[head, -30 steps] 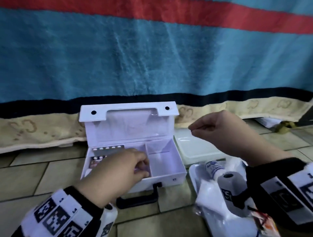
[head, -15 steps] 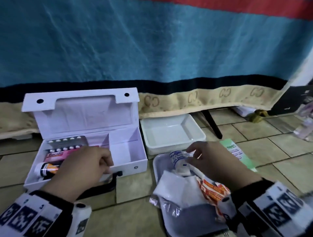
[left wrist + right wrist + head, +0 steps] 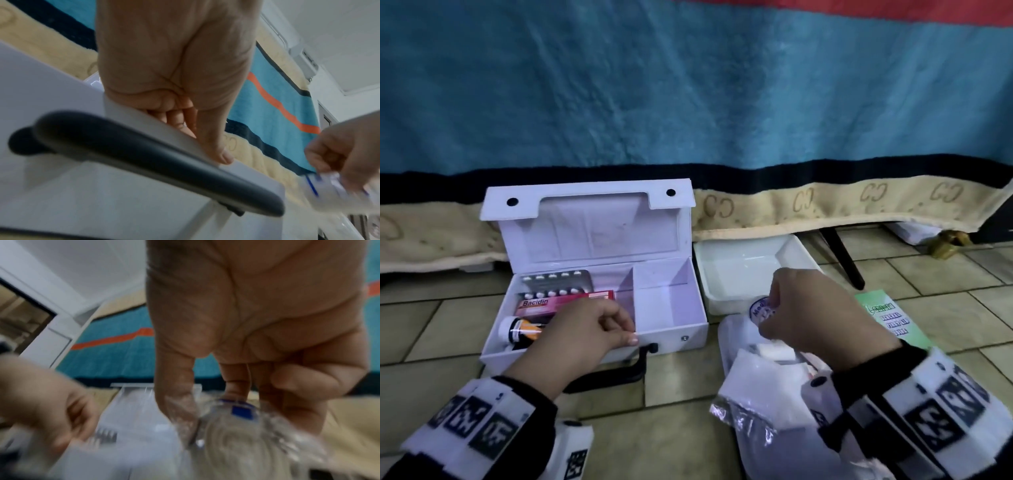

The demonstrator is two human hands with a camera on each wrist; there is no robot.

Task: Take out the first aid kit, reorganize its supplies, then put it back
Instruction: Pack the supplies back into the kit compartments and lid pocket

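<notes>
Gripping the front wall of the open first aid kit (image 3: 671,301), the left hand (image 3: 582,332) is steadying it; the right hand (image 3: 822,315) is pinching a plastic-wrapped roll (image 3: 242,412) above the tray (image 3: 726,335).

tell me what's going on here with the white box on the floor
A person is sorting a first aid kit that stands open on the tiled floor. The left hand holds the kit's front edge, fingers curled over it. The kit's left compartment holds blister packs, a pink Bacidin box and a small bottle; the right compartment looks empty. The right hand pinches a plastic-wrapped roll with blue print at a pile of supplies on a tray beside the kit.
</notes>
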